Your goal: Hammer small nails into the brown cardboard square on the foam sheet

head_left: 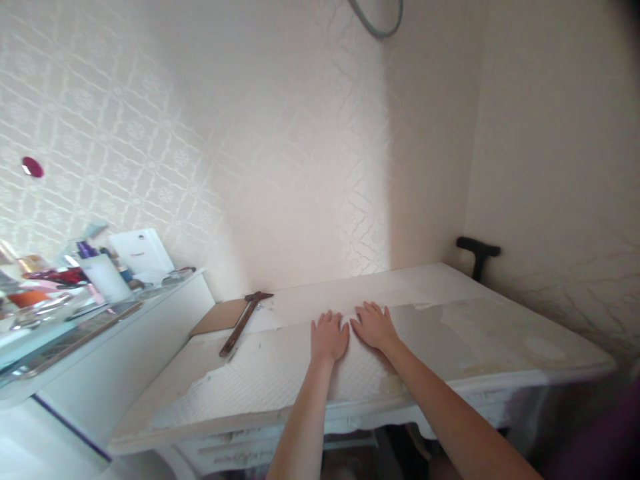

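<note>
Both my hands rest palm down near the middle of a worn white table (500, 333). My left hand (329, 335) lies flat with its fingers spread, on a white sheet with a quilted-looking pattern (265, 370). Just to its right, my right hand (375, 325) is also flat and open, close to the sheet's upper edge. Neither hand holds anything. Left of my hands lies a hammer (242, 327) with a brown wooden handle, its head toward the wall. Tiny bits that I cannot make out lie beside its head.
A brown board (220, 316) lies at the table's back left. The white cabinet (150, 347) on the left carries cosmetics, a white cup (106, 279) and a white box (141, 252). A black T-shaped handle (479, 251) stands behind the right edge. A grey cable (383, 32) hangs above.
</note>
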Action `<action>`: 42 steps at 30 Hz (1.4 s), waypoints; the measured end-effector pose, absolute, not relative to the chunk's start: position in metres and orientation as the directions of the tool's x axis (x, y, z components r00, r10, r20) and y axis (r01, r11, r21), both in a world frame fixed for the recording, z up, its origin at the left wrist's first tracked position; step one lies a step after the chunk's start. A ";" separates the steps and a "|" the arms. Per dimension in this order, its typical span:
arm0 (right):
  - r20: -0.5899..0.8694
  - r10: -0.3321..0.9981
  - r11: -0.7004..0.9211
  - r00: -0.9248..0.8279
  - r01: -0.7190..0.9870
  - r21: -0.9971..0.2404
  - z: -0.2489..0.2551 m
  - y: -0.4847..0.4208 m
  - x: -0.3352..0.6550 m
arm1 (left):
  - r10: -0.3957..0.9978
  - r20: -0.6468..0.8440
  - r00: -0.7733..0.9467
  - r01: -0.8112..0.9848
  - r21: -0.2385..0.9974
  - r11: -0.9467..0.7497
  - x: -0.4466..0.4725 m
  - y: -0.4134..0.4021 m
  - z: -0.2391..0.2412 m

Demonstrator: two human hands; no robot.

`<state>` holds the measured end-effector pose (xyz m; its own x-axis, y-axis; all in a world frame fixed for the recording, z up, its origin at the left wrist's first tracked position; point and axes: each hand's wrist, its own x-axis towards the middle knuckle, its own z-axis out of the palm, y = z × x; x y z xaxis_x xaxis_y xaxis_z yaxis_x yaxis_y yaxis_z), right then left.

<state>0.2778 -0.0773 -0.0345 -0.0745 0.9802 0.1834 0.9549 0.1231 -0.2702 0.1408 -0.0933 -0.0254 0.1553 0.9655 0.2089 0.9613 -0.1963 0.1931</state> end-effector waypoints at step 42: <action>0.182 0.981 0.121 -0.074 0.958 -0.261 -0.035 -0.077 0.278 | 0.970 0.188 0.153 0.962 0.198 -0.190 0.140 -0.093 -0.024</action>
